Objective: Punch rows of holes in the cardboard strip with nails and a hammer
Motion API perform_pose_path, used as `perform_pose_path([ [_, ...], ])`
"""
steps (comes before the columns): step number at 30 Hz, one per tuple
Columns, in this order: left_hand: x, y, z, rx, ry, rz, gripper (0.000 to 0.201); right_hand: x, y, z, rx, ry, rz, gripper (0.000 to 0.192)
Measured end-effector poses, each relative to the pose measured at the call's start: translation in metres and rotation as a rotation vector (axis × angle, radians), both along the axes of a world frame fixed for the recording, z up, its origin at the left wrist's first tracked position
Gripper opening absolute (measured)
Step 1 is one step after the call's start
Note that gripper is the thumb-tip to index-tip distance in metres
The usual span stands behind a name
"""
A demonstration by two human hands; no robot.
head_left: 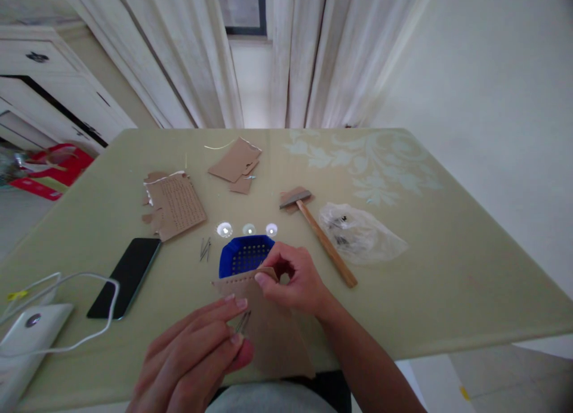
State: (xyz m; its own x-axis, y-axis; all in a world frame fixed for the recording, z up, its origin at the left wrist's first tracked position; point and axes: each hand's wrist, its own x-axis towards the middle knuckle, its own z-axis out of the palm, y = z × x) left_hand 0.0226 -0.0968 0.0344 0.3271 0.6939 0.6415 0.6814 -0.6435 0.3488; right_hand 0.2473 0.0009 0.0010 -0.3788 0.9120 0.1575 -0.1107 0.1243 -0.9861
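A brown cardboard piece (273,335) lies near the table's front edge, a row of small holes along its far edge. My right hand (293,279) is closed, thumb and index finger pinching that piece at its far right corner; whether a nail is also between the fingertips is hard to make out. Over the cardboard's left side, my left hand (197,347) holds a few thin nails (243,321) between thumb and fingers. Just beyond the cardboard is a blue plastic basket (246,255) with a perforated bottom, partly covered by the cardboard and my right hand.
A wooden-handled hammer (324,237) rests with its head on a cardboard scrap, beside a clear plastic bag (362,234). Several nails (205,249), a punched cardboard piece (176,204), folded cardboard (235,160), a phone (125,279) and a white cabled device (33,341) lie leftward.
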Motion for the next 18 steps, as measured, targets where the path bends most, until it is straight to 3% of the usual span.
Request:
perform_pose_path([
  [3,-0.009,0.018,-0.005,0.001,-0.118,0.054,0.007,0.001,0.009,-0.001,-0.105,0.094,-0.135,0.024],
  [4,-0.015,0.028,-0.009,0.009,-0.198,0.189,0.007,0.002,0.012,-0.001,-0.143,0.132,-0.189,0.028],
  [5,-0.024,0.039,-0.012,-0.067,-0.251,0.302,0.01,0.003,0.015,-0.002,-0.182,0.169,-0.243,0.031],
  [8,-0.059,0.074,-0.025,-0.542,-0.33,0.436,0.036,0.005,0.024,-0.004,-0.316,0.278,-0.34,0.039],
  [12,-0.102,0.108,-0.04,-0.926,-0.183,0.478,0.057,0.004,0.032,-0.012,-0.436,0.367,-0.366,0.045],
  [15,-0.114,0.123,-0.05,-1.029,-0.082,0.479,0.057,0.003,0.036,-0.018,-0.453,0.387,-0.376,0.047],
  [18,-0.11,0.134,-0.057,-1.041,0.02,0.484,0.05,0.005,0.038,-0.022,-0.459,0.376,-0.34,0.049],
])
